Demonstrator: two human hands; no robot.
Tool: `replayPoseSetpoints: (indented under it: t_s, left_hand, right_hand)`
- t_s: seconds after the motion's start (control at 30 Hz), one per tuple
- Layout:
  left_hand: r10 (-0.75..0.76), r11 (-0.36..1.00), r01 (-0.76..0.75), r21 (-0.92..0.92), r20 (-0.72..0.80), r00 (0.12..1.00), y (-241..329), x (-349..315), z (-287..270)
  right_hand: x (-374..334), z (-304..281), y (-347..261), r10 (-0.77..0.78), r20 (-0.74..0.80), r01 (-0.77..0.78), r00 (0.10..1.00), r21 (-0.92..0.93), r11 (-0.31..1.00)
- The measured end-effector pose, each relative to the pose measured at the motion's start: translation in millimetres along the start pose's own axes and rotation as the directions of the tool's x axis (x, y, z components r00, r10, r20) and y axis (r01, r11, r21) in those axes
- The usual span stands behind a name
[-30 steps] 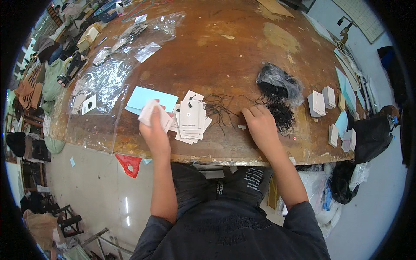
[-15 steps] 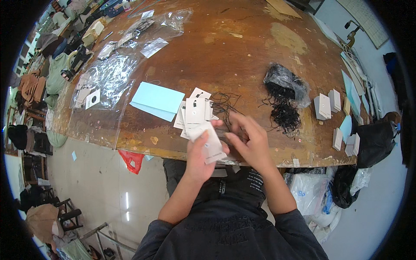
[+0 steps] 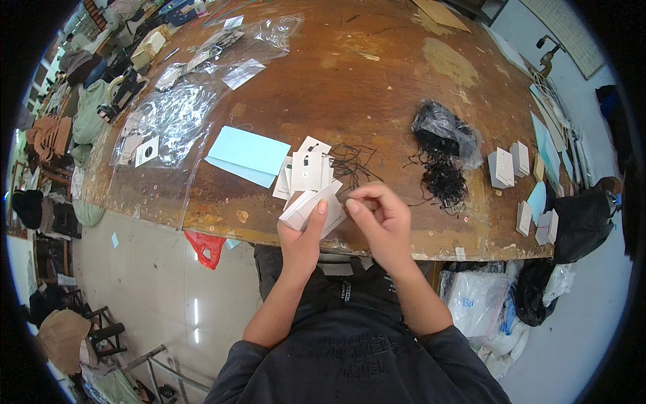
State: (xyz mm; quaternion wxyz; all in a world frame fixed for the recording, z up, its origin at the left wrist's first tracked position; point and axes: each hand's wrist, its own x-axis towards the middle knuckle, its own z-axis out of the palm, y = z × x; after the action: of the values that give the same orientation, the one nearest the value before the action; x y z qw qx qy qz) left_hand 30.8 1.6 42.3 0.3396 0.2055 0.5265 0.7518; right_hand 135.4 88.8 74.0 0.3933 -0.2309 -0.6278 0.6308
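My left hand (image 3: 301,237) is wrapped round a small stack of white hang tags (image 3: 313,206), its thumb pressed flat on the top one. Thumb and forefinger of my right hand (image 3: 385,225) meet in a pinch close to the right edge of that stack; whatever is between them is too small to make out. Just beyond lies a loose pile of white hang tags (image 3: 307,172) with black strings (image 3: 354,163) trailing to its right. Further right, a bunch of black strings (image 3: 445,182) spills out of a clear plastic bag (image 3: 464,137).
A folded light blue sheet (image 3: 247,155) lies left of the pile. Clear plastic bags (image 3: 176,118) cover the table's left side. Small stacks of white tags (image 3: 500,167) stand at the right, by a black bag (image 3: 584,225). The wooden table's near edge (image 3: 437,254) runs below my hands.
The held tags have tilted the other way and now show their edges. My right hand has moved left to the stack, its fingers closing from apart into a pinch.
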Motion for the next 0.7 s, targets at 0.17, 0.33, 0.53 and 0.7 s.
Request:
replayPoseSetpoints:
  t_s: [0.17, 0.33, 0.53, 0.7]
  left_hand:
    - [0.107, 0.989, -0.102, 0.111, -0.04, 0.993, 2, -1, -4]
    - [0.2, 0.958, -0.19, 0.213, -0.029, 0.979, 1, -1, -6]
    - [0.265, 0.939, -0.232, 0.253, -0.108, 0.958, -3, 1, -3]
    - [0.218, 0.932, -0.173, 0.318, -0.109, 0.97, 1, 1, -9]
  right_hand:
    - [-6, 21, 4, -0.054, -0.105, 0.034, 0.993, -0.183, 0.982]
    - [-4, 23, 10, -0.132, -0.024, 0.116, 0.991, -0.338, 0.934]
    - [-14, 37, 14, -0.19, -0.063, 0.163, 0.98, -0.303, 0.939]
    - [-9, 31, 12, -0.111, -0.039, 0.099, 0.993, -0.232, 0.968]
